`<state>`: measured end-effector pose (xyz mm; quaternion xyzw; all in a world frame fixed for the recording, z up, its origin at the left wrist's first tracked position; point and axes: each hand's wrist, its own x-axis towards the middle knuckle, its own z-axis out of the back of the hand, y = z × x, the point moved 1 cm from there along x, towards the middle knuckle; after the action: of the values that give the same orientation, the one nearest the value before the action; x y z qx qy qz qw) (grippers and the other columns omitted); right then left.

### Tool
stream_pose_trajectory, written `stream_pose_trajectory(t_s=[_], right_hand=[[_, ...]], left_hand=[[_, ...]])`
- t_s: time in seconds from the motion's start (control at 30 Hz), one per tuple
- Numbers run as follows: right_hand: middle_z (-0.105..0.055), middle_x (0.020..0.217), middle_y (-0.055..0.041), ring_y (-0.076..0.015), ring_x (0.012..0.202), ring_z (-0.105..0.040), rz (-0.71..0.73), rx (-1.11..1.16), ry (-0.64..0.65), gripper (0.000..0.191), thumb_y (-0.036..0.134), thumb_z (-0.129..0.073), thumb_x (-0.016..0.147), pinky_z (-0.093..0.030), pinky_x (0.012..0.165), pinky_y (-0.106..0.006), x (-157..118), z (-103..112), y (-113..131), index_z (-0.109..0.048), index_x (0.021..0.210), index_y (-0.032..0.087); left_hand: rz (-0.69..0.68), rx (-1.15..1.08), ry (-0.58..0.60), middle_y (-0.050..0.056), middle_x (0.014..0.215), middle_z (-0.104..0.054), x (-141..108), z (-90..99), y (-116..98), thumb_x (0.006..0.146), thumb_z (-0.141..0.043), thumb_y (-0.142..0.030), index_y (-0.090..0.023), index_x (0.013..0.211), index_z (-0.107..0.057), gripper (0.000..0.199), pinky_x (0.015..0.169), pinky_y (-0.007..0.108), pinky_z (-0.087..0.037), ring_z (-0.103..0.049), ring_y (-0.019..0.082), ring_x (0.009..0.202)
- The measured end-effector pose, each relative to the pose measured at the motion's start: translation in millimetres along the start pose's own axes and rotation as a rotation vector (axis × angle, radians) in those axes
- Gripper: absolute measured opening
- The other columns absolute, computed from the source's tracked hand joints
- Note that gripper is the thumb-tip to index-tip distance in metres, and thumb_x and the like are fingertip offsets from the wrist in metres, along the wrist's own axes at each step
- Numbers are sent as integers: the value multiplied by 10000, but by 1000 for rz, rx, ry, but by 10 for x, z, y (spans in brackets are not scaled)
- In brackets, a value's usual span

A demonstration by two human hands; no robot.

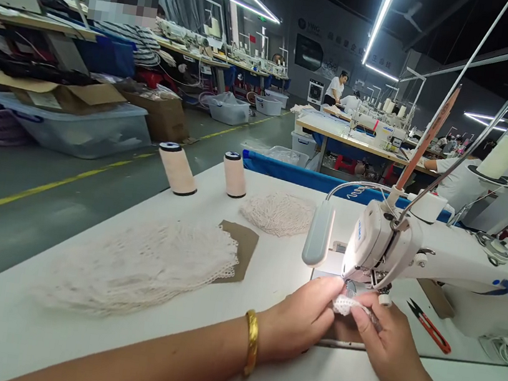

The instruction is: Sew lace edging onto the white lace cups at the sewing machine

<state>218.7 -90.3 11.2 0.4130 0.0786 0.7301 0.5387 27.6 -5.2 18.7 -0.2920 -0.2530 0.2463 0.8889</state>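
Note:
Just in front of the needle area of a white sewing machine [372,239], my two hands hold a small piece of white lace [342,304]. My left hand [300,314], with a gold bangle [250,341] at its wrist, pinches the lace's left side. On the other side, my right hand [385,335] grips it between thumb and fingers. Part of the lace is hidden by the fingers. A grey lamp [318,234] shines beside the machine head. To the right of my right hand lie thread snips [431,327] with red handles.
Leftward on the white table [85,343] lies a large pile of lace pieces [144,263], partly over brown card [245,252]. Behind are a smaller lace pile [279,213] and two thread cones, one tall [177,170], one short [234,176]. People work at other machines beyond.

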Motion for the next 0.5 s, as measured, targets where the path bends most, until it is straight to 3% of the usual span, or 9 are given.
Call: stream_pose_trajectory(t_s=[0.17,0.37,0.5], right_hand=[[-779,872,-30,-202,771,-740,-152,133,-103,261,431,-545,1080,-584,702,-269,20,-81,-22,-697,995,236],[-750,814,-19,-184,734,-717,-110,117,-134,278,414,-559,1067,-575,702,-253,27,-93,-21,-718,926,235],[-719,764,0,-164,682,-682,-121,90,-77,319,408,-529,1073,-534,644,-235,39,-78,2,-683,854,233]], left_hand=[[57,-64,41,8,825,-547,89,7,39,729,-502,-114,-207,728,-454,106,707,295,-435,-533,188,784],[73,-210,103,0,769,-589,106,34,23,758,-547,-169,-190,639,-506,128,683,258,-478,-598,175,796],[175,-330,139,-24,736,-568,81,39,-38,777,-633,-258,-187,665,-578,144,591,253,-471,-585,155,678]])
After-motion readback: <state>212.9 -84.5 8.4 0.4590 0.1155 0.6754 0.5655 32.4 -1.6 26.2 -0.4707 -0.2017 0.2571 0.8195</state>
